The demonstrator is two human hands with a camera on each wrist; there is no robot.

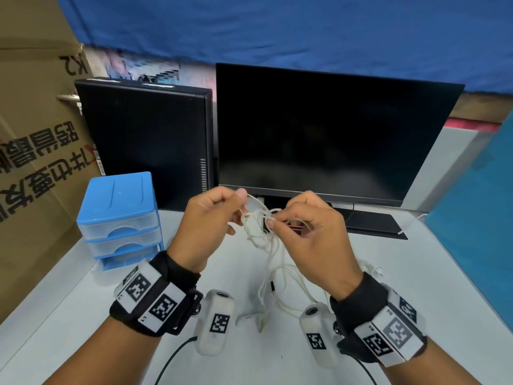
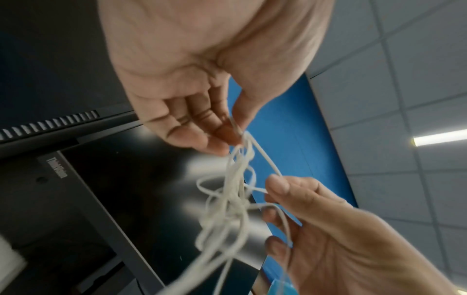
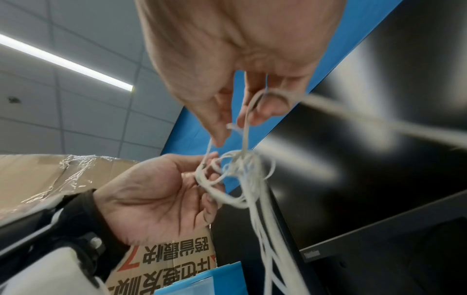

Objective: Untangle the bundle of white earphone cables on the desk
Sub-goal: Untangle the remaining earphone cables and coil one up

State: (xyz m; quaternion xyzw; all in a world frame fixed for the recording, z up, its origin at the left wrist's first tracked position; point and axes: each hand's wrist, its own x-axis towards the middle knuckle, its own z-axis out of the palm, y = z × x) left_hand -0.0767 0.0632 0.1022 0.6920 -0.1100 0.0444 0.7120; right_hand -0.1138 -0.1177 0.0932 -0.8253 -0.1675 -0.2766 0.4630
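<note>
A tangled knot of white earphone cables [image 1: 259, 220] hangs in the air between both hands, above the desk. My left hand [image 1: 213, 218] pinches strands at the knot's left side [image 2: 233, 131]. My right hand [image 1: 305, 223] pinches a strand on the knot's right [image 3: 228, 127]. From the knot [image 2: 232, 201] loose cable loops trail down to the white desk [image 1: 277, 284]. In the right wrist view the knot [image 3: 240, 165] sits just past my right fingertips, with the left hand [image 3: 161, 195] curled round its loops.
A dark monitor [image 1: 327, 134] stands right behind the hands, a black computer case [image 1: 144, 140] to its left. A blue drawer unit [image 1: 119, 218] sits at the left, next to cardboard boxes [image 1: 36, 162]. A further white cable [image 1: 410, 225] lies near the monitor base.
</note>
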